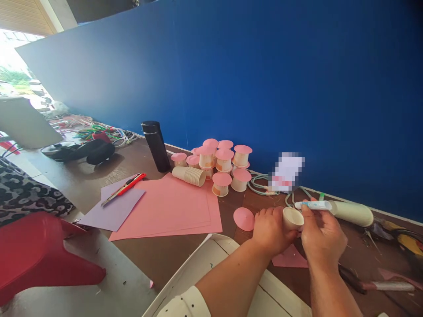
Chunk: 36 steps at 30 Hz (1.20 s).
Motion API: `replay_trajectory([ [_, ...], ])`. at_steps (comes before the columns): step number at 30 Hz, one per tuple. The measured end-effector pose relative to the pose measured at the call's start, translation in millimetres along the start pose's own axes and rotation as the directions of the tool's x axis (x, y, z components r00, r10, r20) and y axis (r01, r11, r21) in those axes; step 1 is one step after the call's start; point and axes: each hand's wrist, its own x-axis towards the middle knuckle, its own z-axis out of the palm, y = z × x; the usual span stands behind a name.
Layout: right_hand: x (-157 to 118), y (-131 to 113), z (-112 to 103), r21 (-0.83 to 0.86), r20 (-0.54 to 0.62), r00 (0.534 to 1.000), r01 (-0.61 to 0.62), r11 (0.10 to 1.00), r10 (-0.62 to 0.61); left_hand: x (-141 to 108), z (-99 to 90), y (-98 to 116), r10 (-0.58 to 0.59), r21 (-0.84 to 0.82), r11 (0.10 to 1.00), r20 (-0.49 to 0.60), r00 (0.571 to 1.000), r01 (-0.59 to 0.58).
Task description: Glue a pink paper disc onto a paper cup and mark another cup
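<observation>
Untopped cup being held in left hand | tube being gripped in right hand | disc being left loose beside grip | beyond: topped cups seemingly done, stack being left bare

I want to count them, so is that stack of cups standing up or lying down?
Lying down: the stack of cups runs sideways, a round end showing at the right, unlike the upright black bottle nearby.
</observation>
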Motion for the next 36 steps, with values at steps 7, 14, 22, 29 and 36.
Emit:
replay_trajectory([
  [7, 5.4, -9.7, 2.9, -0.078, 0.042, 0.999, 0.011, 0.997, -0.008, 0.4, -2.3, 1.2, -0.008, 0.009, 1.0, 0.026, 1.0, 0.008],
  [14, 8.0, -7.0, 6.2, -0.111, 0.116, 0.99, 0.098, 0.989, -0.085, 0.2, -3.5, 1.7, 0.003, 0.028, 1.0, 0.044, 0.999, -0.005],
  [22, 7.7, -7.8, 8.8, -0.109, 0.135, 0.977, 0.182, 0.977, -0.167, 1.9, -2.4, 1.1, 0.001, 0.056, 0.998, 0.053, 0.999, -0.004],
  [29, 4.1, -4.8, 10.4, -0.109, 0.107, 0.971, 0.227, 0.968, -0.216, 1.5, -5.8, 3.5, 0.006, 0.089, 0.996, 0.098, 0.995, -0.015],
  [36, 0.7, -9.2, 5.7, -0.079, 0.067, 0.975, 0.219, 0.973, -0.214, 1.1, -7.4, 2.8, 0.014, 0.08, 0.997, 0.107, 0.994, -0.023],
])
